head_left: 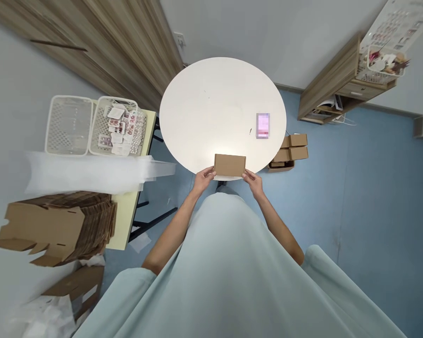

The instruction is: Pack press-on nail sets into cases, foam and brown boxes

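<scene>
A small brown cardboard box (230,165), with its lid closed, is at the near edge of the white round table (218,103). My left hand (204,180) grips its left end, thumb and fingers at the lower corner. On the opposite end, my right hand (252,182) holds the lower right corner in the same way. Whether the box rests on the tabletop or is slightly raised, I cannot tell. Farther right on the table lies a blurred pink rectangular item (263,126).
On the left, a yellow table (121,230) carries white baskets (97,126) with small packets, white sheets (88,173) and stacked flattened cartons (52,225). Closed boxes (298,140) stand on the floor right of the round table. A wooden cabinet (333,80) stands at the back right.
</scene>
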